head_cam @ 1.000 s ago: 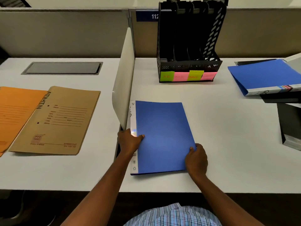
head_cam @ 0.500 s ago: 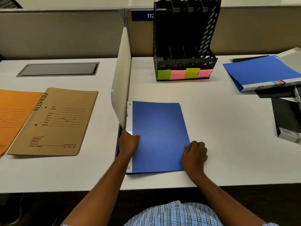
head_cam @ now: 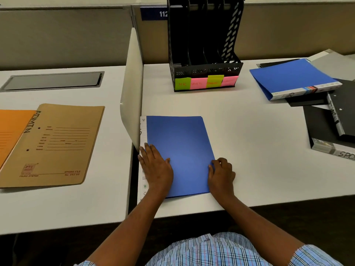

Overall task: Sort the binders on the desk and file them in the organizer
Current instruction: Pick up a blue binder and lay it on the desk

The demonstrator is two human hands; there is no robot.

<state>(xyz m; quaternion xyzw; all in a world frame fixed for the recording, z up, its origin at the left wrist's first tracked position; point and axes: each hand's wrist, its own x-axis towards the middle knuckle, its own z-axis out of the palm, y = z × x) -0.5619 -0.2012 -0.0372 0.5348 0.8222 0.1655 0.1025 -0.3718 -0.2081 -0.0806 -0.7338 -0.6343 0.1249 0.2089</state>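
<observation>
Now the blue binder (head_cam: 178, 150) lies flat on the near part of the white desk (head_cam: 249, 150). The left hand (head_cam: 156, 167) rests flat on its left side, fingers straight. The right hand (head_cam: 221, 173) touches its right edge with curled fingers; whether it grips is hard to tell. The black organizer (head_cam: 203, 45) stands far back, well apart. The other binders (head_cam: 292, 77) lie far right.

The organizer (head_cam: 178, 35) runs off the top edge, the orange folder (head_cam: 11, 135) off the left, the black binder (head_cam: 318, 126) off the right mid-label, and the writing on the pink sticky notes (head_cam: 197, 83) is too faint to read.
</observation>
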